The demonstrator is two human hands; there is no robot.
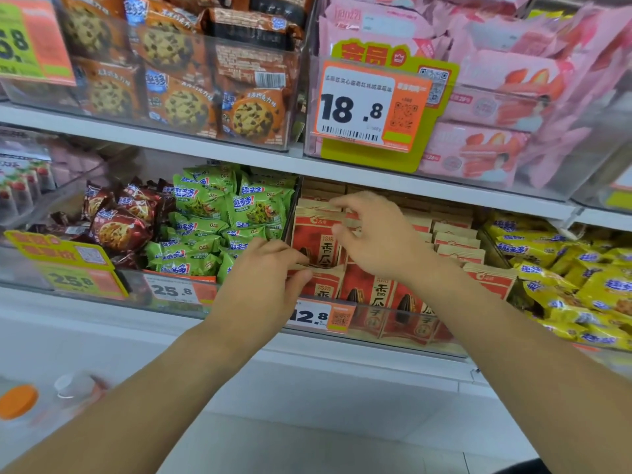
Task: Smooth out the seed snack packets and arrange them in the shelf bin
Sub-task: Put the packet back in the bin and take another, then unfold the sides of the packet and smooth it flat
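Red and kraft-paper seed packets (367, 292) stand in rows inside the clear shelf bin (403, 331), between the green cookie packs (219, 213) on its left and the yellow packs (561, 268) on its right. Both hands work at the left end of this bin.

One raised packet (316, 236) stands upright above the front row, its long axis vertical and its printed face turned to the person. The right hand (372, 234) is at the top of it: the thumb and the bent fingers pinch the upper edge, so this hand holds the packet from above. The left hand (263, 282) is lower, at the bottom left corner of the same packet, with the fingers curled there; it seems to pinch the lower edge, but the exact contact is partly hidden by the fingers.

So the packet lies stretched between the two grips, top to bottom. My judgement is that the step in hand is smoothing this packet, and that the next move is to push it straight down into the left front place. The left hand is nearer to that place and can guide the bottom edge.

A price tag (316, 314) reading 12.8 is fixed on the front wall.
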